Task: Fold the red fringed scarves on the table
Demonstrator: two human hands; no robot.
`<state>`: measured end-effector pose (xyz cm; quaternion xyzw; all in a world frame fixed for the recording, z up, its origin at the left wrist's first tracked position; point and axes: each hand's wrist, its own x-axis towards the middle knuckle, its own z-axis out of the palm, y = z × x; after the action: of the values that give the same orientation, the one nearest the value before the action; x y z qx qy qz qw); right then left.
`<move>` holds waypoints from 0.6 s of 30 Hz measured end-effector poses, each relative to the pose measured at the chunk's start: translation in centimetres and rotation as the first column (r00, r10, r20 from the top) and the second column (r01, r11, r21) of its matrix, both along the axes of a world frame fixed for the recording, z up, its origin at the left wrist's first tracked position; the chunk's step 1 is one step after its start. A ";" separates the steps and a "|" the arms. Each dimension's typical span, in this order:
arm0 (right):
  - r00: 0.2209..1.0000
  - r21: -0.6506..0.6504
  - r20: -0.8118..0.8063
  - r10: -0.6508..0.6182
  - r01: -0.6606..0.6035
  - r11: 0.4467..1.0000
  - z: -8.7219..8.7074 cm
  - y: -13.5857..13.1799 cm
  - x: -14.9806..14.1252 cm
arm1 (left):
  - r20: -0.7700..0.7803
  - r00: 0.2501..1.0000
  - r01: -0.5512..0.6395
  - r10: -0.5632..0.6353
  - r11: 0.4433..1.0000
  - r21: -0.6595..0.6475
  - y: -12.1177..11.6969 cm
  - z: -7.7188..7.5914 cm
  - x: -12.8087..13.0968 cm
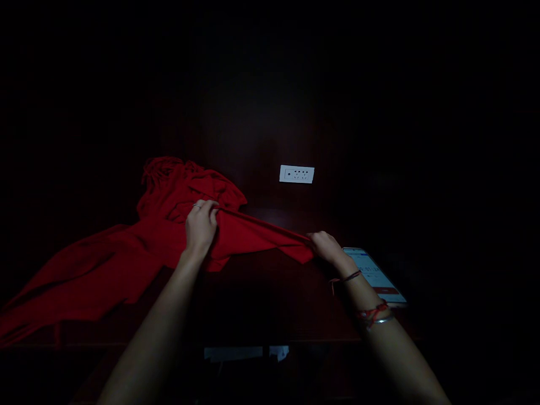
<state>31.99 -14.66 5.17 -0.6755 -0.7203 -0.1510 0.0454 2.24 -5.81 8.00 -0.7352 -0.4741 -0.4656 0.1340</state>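
Observation:
A large red cloth (139,247) with tassel-like strands at its far end, like a fringed scarf, lies spread over the dark table. My left hand (201,225) is closed on its upper edge near the middle, a ring on one finger. Farther right, my right hand (325,246) pinches the cloth's right end. Between the two hands the edge runs taut in a nearly straight line, sloping down to the right. The far part is bunched in folds, and the left part trails toward the table's front left. My fingertips are partly hidden by the hands themselves.
A phone (377,275) with a lit screen lies beside my right wrist. Behind the cloth is a white socket plate (296,174). Below the table's front edge (312,341) some pale items (234,353) show. Most surroundings are too dark to make out.

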 end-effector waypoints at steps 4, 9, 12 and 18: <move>1.000 -0.004 -0.004 -0.030 0.030 1.000 -0.3 0.1 0.4 | -0.054 0.999 0.005 -0.007 0.999 -0.036 1.0 0.1 -2.2; 0.936 0.091 -0.332 0.120 -0.095 0.991 2.4 0.2 0.9 | 0.091 0.995 0.050 -0.040 0.993 -0.109 1.6 4.3 -4.8; 0.859 0.169 -0.455 0.233 -0.174 0.970 5.8 -0.4 1.3 | 0.221 0.974 0.088 -0.056 0.986 -0.139 2.0 8.1 -7.0; 0.793 0.048 -0.504 0.342 -0.369 0.928 9.6 -2.2 0.8 | 0.132 0.988 -0.058 0.086 0.978 -0.200 2.1 12.1 -11.4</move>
<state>32.77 -16.89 14.76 -0.5448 -0.8008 0.0607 0.2415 -9.20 -3.74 20.08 -0.6927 -0.5520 -0.4620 0.0443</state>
